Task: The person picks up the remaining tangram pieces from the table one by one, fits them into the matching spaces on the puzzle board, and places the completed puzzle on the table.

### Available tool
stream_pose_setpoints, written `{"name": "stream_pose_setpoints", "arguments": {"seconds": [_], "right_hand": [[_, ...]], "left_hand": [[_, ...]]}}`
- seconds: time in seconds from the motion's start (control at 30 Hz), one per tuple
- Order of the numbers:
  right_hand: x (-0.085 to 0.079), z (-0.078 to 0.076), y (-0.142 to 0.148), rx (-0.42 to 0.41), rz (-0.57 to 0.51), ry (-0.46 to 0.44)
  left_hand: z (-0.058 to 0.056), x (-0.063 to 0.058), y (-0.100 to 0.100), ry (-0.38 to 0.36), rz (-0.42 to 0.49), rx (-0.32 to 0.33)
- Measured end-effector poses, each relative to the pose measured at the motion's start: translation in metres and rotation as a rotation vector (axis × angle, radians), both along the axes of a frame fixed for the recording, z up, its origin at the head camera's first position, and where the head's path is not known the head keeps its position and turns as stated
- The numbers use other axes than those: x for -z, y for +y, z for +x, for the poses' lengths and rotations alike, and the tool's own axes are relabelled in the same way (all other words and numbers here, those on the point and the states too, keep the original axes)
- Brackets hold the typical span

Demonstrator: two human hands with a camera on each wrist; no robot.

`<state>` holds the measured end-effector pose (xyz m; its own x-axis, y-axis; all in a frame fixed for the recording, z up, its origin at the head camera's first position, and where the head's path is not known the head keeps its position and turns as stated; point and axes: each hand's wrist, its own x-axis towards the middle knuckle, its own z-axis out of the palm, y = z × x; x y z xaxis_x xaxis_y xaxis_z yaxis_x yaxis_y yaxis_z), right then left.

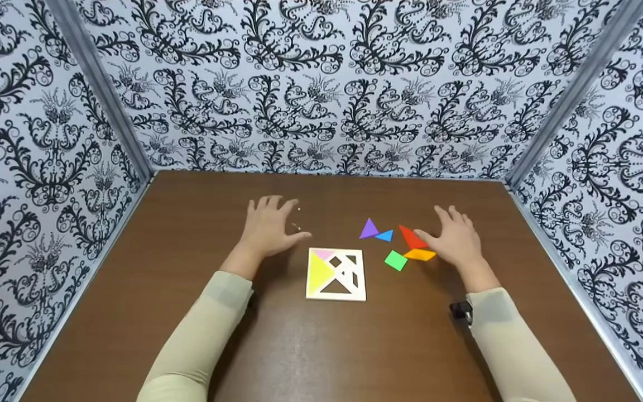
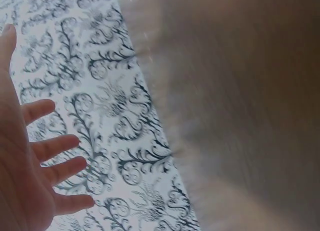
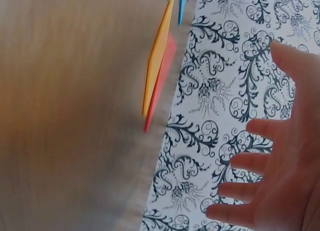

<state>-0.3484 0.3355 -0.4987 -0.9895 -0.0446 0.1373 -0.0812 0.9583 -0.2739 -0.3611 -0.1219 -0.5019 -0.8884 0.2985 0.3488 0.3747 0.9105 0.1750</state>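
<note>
Five loose pieces — purple triangle (image 1: 369, 229), blue triangle (image 1: 385, 235), red triangle (image 1: 411, 239), orange parallelogram (image 1: 420, 254) and green square (image 1: 396, 261) — lie between one and three o'clock from the white board (image 1: 357, 293). Left hand (image 1: 267, 226), at ten o'clock, and right hand (image 1: 457, 241), near two o'clock, hang with fingers spread, holding nothing. Thin pieces seem light, stiff and perhaps slippery; opposite edges should give the best pinch.

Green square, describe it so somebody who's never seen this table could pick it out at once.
On the brown table, find the white puzzle board. Just to its right, beside the orange piece, lies the green square. It is the only green piece, and the only loose square.
</note>
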Motion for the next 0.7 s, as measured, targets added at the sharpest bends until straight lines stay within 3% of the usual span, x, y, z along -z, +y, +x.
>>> {"name": "stream_pose_setpoints", "arguments": {"seconds": [0.23, 0.5, 0.7], "right_hand": [[0.0, 0.005, -0.019, 0.011, -0.053, -0.107], [0.006, 0.009, -0.038, 0.052, -0.166, -0.114], [0.011, 0.009, -0.039, 0.057, -0.173, -0.078]], "left_hand": [[0.013, -0.001, 0.014, -0.124, 0.021, 0.04], [0.024, 0.007, 0.031, -0.251, 0.151, 0.261], [0.025, 0.017, 0.04, -0.218, 0.154, 0.389]]}}
